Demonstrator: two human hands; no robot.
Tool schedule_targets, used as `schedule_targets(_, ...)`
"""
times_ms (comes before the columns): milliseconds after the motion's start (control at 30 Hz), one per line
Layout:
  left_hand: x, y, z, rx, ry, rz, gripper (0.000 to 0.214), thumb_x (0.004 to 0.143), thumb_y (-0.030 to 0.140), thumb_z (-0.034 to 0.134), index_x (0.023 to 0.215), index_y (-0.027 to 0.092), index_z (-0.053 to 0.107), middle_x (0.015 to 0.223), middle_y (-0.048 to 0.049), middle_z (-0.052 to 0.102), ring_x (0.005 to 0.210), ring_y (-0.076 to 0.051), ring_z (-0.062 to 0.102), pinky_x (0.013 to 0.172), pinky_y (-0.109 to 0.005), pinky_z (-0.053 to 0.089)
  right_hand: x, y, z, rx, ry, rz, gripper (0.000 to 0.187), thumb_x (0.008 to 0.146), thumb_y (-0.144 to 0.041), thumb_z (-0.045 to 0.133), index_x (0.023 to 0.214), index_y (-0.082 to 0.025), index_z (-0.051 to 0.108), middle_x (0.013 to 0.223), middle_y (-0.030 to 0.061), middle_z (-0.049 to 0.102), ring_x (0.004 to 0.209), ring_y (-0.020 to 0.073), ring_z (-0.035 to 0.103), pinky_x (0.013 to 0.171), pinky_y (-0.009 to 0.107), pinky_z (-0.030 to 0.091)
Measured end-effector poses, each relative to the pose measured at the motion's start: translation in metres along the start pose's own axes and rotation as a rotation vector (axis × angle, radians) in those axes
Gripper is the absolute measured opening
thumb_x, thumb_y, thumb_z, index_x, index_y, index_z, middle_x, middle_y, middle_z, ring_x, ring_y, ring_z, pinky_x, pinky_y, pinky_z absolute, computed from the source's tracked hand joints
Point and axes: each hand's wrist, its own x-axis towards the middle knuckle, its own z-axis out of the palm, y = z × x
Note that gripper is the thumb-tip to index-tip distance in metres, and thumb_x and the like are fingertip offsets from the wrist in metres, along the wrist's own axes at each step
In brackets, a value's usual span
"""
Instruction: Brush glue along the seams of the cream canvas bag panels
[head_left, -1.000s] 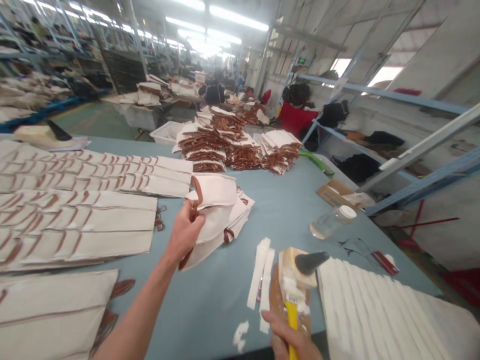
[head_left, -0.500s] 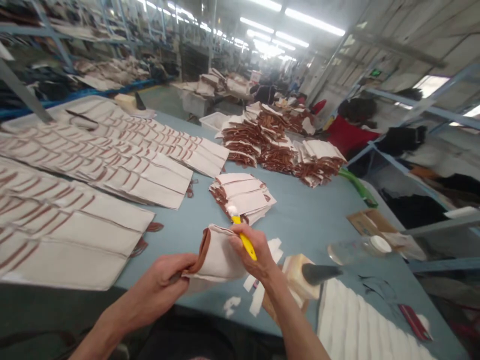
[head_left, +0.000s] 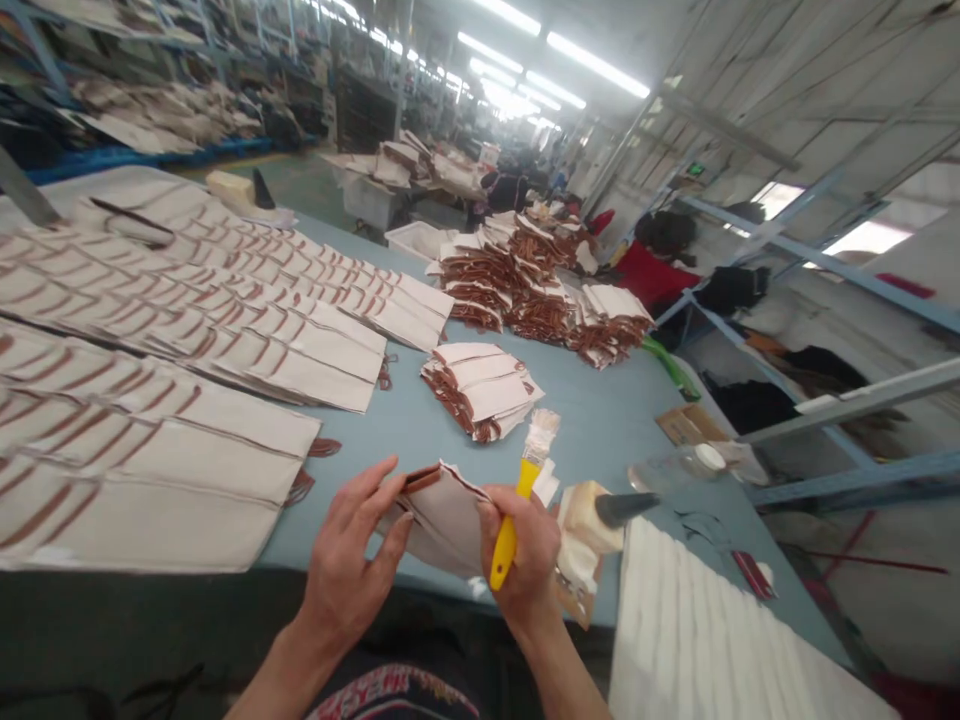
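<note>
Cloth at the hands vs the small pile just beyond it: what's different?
Pose: the cloth is tilted up between the left hand and right hand; the small pile lies on the table.
Make-up: the cloth looks like one folded piece; the small pile is many stacked layers.
Shared: both are off-white with brown parts.

Ceiling tubes (head_left: 598,65) lit the scene from above, flaring into white haze at the far end. Windows (head_left: 866,238) on the right glowed overexposed. Shadow lay below the table's (head_left: 360,440) near edge; wide-angle distortion stretched the sides, and far-left shelving (head_left: 37,50) blurred.
</note>
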Motion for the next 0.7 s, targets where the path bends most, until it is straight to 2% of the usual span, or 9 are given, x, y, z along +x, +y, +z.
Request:
schedule_targets(100,0.01,-0.003,-0.012,0.008,0.028,0.014,0.015,0.103,0.024,0.066,0.118,0.024,0.071,0.112,-0.0096,0.077,0.103,-0.026,0.072,0.096,-0.04,0.058,0.001,-0.011,0.009,-0.004,-0.015,-0.024,0.011,0.105,-0.016,0.058,0.107,-0.024,0.066,0.081,0.0048,0.079,0.068,0.0208,0.075,0.062,0.029,0.059)
schedule_targets(200,0.02,-0.004,-0.028,-0.004,0.0,-0.004,0.005,0.099,0.024,0.065,0.101,0.023,0.07,0.1,-0.0084,0.073,0.093,-0.026,0.068,0.088,-0.039,0.055,0.001,-0.017,0.016,0.002,-0.035,-0.061,0.013,0.106,-0.016,0.056,0.109,-0.024,0.066,0.083,0.0055,0.079,0.071,0.021,0.076,0.066,0.031,0.061)
schedule_targets(267,0.027,-0.004,-0.038,-0.088,-0.097,-0.037,0.007,0.096,0.023,0.062,0.091,0.023,0.066,0.094,-0.0066,0.07,0.086,-0.025,0.066,0.081,-0.036,0.054,0.001,-0.019,0.019,0.005,-0.065,-0.084,0.013,0.108,-0.017,0.055,0.109,-0.023,0.066,0.085,0.0065,0.08,0.075,0.0211,0.077,0.07,0.031,0.061)
schedule_targets(333,0.033,-0.006,-0.045,-0.218,-0.247,-0.117,0.01,0.094,0.026,0.061,0.084,0.024,0.063,0.083,-0.0031,0.067,0.076,-0.022,0.064,0.072,-0.032,0.053,0.0,-0.02,0.021,0.004,-0.108,-0.106,0.012,0.11,-0.019,0.053,0.11,-0.022,0.065,0.088,0.0077,0.081,0.077,0.0212,0.077,0.071,0.032,0.061)
schedule_targets(400,0.039,-0.008,-0.05,-0.381,-0.438,-0.258,0.014,0.095,0.033,0.059,0.086,0.023,0.063,0.079,-0.0015,0.068,0.072,-0.022,0.065,0.068,-0.03,0.054,0.0,-0.021,0.023,0.011,-0.149,-0.134,0.012,0.111,-0.021,0.053,0.109,-0.021,0.065,0.09,0.0087,0.081,0.076,0.0209,0.075,0.07,0.032,0.06)
schedule_targets(500,0.047,-0.01,-0.055,-0.575,-0.646,-0.438,0.028,0.1,0.042,0.052,0.093,0.021,0.069,0.088,-0.0032,0.074,0.081,-0.023,0.069,0.076,-0.03,0.057,0.001,-0.017,0.025,0.079,-0.21,-0.181,0.017,0.113,-0.026,0.051,0.106,-0.021,0.066,0.089,0.0081,0.081,0.072,0.0192,0.071,0.069,0.031,0.058)
schedule_targets(600,0.05,-0.004,-0.057,-0.593,-0.68,-0.442,0.03,0.1,0.038,0.051,0.089,0.021,0.073,0.088,-0.0026,0.074,0.082,-0.022,0.068,0.077,-0.028,0.055,0.004,-0.01,0.02,0.176,-0.282,-0.195,0.024,0.115,-0.035,0.049,0.104,-0.022,0.067,0.093,0.0076,0.082,0.075,0.0182,0.072,0.07,0.03,0.059)
schedule_targets(700,0.049,0.01,-0.059,-0.544,-0.668,-0.42,0.03,0.101,0.034,0.05,0.09,0.021,0.075,0.085,-0.0019,0.074,0.078,-0.021,0.068,0.073,-0.027,0.052,0.005,-0.006,0.004,0.32,-0.29,-0.044,0.041,0.115,-0.051,0.042,0.117,-0.021,0.07,0.089,0.0064,0.08,0.073,0.0175,0.072,0.068,0.03,0.059)
